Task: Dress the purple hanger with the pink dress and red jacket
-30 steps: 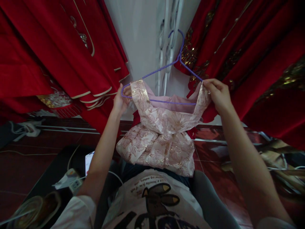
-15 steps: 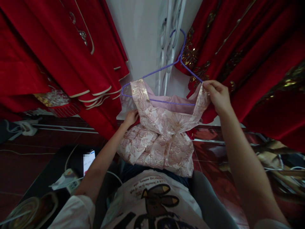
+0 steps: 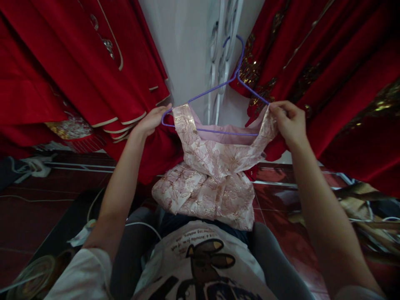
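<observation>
A pink and gold brocade dress (image 3: 215,156) hangs by its wide straps on a purple hanger (image 3: 215,88), its skirt bunched over my lap. My left hand (image 3: 153,121) pinches the hanger's left end, just outside the left strap. On the other side, my right hand (image 3: 289,121) is closed on the right strap where it lies over the hanger's shoulder. The hanger's hook points up and sits in front of white metal scrollwork (image 3: 220,62); whether it is hooked on there I cannot tell.
Red garments (image 3: 125,83) with cream edging hang at left, and red cloth with gold sequins (image 3: 337,83) hangs at right. A lidded plastic tub (image 3: 34,271) stands at lower left near a white cable (image 3: 143,223). Brown wrapping material (image 3: 362,208) lies at right.
My left hand has come up from beside the dress's bodice to the hanger's left end and taken hold there. The right hand keeps its grip, shifted very slightly.
</observation>
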Tool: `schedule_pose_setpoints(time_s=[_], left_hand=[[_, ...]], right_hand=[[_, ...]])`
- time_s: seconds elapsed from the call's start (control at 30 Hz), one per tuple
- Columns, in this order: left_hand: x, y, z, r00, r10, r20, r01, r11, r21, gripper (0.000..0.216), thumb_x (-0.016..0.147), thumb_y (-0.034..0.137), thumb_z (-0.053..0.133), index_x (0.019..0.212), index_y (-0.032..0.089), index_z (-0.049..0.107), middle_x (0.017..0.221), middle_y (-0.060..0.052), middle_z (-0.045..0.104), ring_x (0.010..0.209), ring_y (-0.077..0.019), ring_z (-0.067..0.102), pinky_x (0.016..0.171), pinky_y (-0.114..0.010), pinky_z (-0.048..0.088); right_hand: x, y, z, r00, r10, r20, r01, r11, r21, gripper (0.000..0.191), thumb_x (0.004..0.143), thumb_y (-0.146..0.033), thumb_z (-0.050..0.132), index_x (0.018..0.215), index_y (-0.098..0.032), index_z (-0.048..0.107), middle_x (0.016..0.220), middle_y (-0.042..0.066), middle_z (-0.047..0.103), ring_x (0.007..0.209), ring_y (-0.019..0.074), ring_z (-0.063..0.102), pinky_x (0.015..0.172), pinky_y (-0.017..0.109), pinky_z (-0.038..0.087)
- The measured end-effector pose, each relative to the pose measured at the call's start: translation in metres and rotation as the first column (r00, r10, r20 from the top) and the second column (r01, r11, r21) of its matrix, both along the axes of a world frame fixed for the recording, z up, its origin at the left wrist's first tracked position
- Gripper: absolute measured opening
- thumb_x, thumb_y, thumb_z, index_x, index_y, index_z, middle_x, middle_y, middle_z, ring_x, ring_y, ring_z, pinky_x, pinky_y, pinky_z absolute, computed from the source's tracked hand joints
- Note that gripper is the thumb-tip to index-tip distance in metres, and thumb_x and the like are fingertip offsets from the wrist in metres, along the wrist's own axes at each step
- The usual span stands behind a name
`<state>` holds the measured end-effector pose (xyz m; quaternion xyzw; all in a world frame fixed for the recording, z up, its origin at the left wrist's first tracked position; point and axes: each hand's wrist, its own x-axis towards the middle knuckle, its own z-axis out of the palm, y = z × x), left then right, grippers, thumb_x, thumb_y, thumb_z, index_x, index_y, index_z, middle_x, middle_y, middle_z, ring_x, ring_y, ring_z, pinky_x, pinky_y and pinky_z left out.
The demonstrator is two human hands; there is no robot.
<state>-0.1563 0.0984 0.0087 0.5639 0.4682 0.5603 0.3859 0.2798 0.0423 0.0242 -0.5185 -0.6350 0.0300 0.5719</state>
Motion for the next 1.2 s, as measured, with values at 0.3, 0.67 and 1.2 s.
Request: schedule_pose_setpoints(time_s=[0.3,0.67,1.2], left_hand=[[-0.022,-0.014,0.001,0.906,-0.390,-0.167,0.378,0.921,-0.099,0.049,0.052,0.005,0.081,0.098,0.015,0.069,0.090,-0.008,0.069,0.076,-0.0161,0.066,0.074,-0.029,0.054],[-0.009,-0.017,0.012,0.864,-0.325,-0.385,0.316,0.945,-0.088,0.025,0.054,0.009,0.079,0.076,0.016,0.069,0.074,-0.005,0.069,0.087,-0.0230,0.070,0.085,-0.033,0.054],[0.087,-0.019,0.060,0.950,0.230,-0.213,-0.095,0.858,0.506,0.028,0.093,0.045,0.053,0.091,0.018,0.061,0.091,-0.004,0.066,0.111,-0.0249,0.061,0.101,-0.042,0.047]], right_hand=[[0.000,0.001,0.002,1.000,0.023,-0.017,-0.023,1.000,-0.002,0.014,0.084,-0.028,0.061,0.087,-0.022,0.072,0.081,0.002,0.070,0.070,0.0133,0.057,0.068,0.026,0.044],[-0.001,0.000,0.002,1.000,0.019,-0.014,-0.018,1.000,0.017,0.013,0.084,-0.029,0.062,0.086,-0.022,0.072,0.078,0.001,0.069,0.067,0.0127,0.055,0.065,0.026,0.043],[-0.033,-0.041,0.016,0.973,-0.177,0.146,0.156,0.977,0.142,0.018,0.086,-0.031,0.063,0.090,-0.018,0.075,0.074,0.003,0.071,0.063,0.0127,0.060,0.060,0.024,0.039]])
